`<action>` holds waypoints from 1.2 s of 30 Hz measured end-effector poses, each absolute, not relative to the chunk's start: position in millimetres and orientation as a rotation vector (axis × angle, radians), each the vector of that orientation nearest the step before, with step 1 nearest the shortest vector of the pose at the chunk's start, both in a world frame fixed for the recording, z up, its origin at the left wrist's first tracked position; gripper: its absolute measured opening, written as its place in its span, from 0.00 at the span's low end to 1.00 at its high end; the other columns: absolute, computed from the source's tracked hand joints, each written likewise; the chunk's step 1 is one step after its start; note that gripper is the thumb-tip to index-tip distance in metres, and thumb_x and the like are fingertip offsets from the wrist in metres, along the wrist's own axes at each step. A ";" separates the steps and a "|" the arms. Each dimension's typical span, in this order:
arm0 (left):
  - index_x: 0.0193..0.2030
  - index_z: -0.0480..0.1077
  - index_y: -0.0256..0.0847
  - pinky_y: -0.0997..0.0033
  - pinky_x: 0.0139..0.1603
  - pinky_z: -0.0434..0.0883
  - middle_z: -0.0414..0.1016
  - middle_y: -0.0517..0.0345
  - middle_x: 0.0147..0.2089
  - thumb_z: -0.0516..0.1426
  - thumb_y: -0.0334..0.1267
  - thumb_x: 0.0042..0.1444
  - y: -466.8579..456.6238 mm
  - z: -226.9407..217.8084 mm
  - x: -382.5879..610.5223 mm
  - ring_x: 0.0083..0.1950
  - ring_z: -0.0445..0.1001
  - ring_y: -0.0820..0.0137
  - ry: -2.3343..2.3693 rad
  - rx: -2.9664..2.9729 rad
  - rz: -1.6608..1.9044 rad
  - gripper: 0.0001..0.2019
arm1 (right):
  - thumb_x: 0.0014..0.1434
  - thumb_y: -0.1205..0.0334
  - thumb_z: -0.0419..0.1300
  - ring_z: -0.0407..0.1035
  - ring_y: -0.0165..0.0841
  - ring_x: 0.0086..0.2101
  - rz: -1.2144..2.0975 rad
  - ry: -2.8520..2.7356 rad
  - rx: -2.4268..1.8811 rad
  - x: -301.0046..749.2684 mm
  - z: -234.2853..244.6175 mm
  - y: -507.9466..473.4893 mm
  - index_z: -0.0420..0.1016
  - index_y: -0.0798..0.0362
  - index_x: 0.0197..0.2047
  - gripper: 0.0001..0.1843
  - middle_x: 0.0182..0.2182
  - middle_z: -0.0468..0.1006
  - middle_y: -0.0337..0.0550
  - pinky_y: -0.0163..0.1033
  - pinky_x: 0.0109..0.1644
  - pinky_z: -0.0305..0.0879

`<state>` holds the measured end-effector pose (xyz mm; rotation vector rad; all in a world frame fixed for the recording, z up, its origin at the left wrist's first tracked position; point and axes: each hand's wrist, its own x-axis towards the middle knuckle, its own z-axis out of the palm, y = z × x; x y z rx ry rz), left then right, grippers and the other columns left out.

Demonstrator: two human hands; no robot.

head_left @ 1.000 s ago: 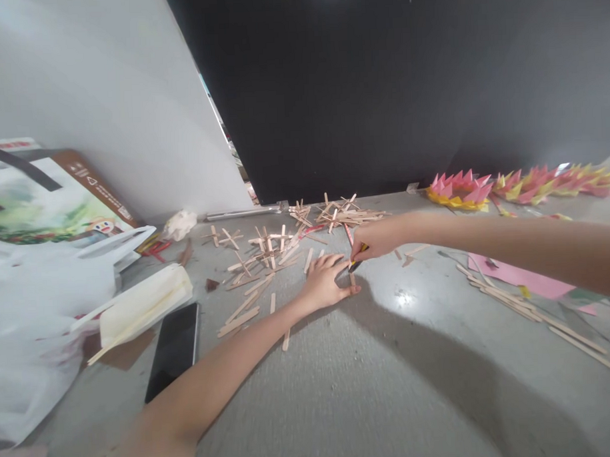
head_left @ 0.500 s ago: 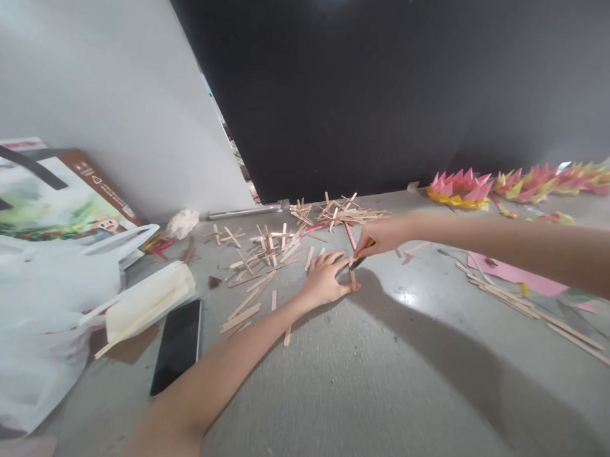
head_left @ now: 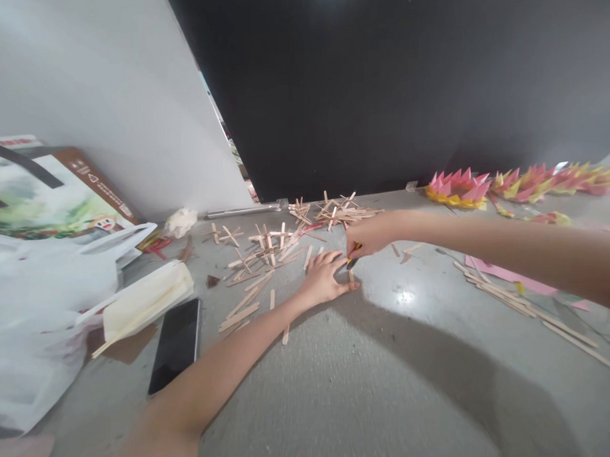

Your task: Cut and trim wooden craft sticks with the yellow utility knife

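My right hand [head_left: 368, 238] is closed around a utility knife [head_left: 353, 261] with yellow and dark parts; its low end meets a short wooden craft stick [head_left: 351, 275]. My left hand [head_left: 327, 278] lies on the grey surface with fingers spread, its thumb and forefinger pinning that stick down. The far end of the stick is hidden by my fingers and the knife. Just beyond my hands is a heap of craft sticks [head_left: 357, 213], and to the left more sticks [head_left: 269, 246] are scattered, some crossed.
A black phone [head_left: 175, 346] lies beside my left forearm. Further left are a white plastic bag [head_left: 32, 311] and a printed box [head_left: 58, 190]. Pink and yellow paper flowers [head_left: 458, 188] line the black panel [head_left: 380, 86]. Long wooden strips [head_left: 532, 307] lie at right.
My right hand has moved slightly left and rolled over the knife, showing less of it. My left hand stays on the stick, and the view has shifted a little.
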<state>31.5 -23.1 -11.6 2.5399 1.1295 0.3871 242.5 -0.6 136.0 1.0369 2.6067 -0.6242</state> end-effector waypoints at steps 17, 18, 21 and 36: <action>0.72 0.72 0.55 0.34 0.80 0.54 0.66 0.51 0.79 0.64 0.71 0.58 -26.5 -6.7 31.2 0.79 0.61 0.44 1.136 2.521 0.396 0.40 | 0.71 0.53 0.59 0.64 0.30 0.29 -0.968 2.703 1.242 294.3 101.9 -11.3 0.88 0.52 0.59 0.22 0.39 0.89 0.48 0.36 0.37 0.62; 0.72 0.72 0.55 0.34 0.80 0.54 0.66 0.51 0.79 0.64 0.71 0.58 -26.4 -6.9 31.2 0.79 0.61 0.44 1.134 2.525 0.400 0.40 | 0.71 0.53 0.59 0.64 0.30 0.28 -0.972 2.700 1.258 294.9 102.0 -12.8 0.88 0.52 0.59 0.23 0.39 0.89 0.49 0.36 0.37 0.62; 0.72 0.73 0.55 0.34 0.81 0.54 0.67 0.51 0.78 0.65 0.70 0.58 -26.2 -7.5 31.3 0.79 0.62 0.45 1.136 2.527 0.409 0.39 | 0.71 0.53 0.59 0.64 0.29 0.27 -1.000 2.660 1.329 296.9 102.8 -17.4 0.87 0.53 0.61 0.24 0.39 0.90 0.49 0.36 0.35 0.62; 0.72 0.72 0.55 0.33 0.79 0.56 0.65 0.51 0.79 0.62 0.73 0.59 -22.8 -10.9 33.2 0.78 0.62 0.42 1.124 2.531 0.401 0.40 | 0.70 0.62 0.60 0.51 0.27 0.24 -0.475 2.575 1.101 244.3 138.6 -6.8 0.90 0.57 0.41 0.15 0.21 0.73 0.36 0.40 0.32 0.47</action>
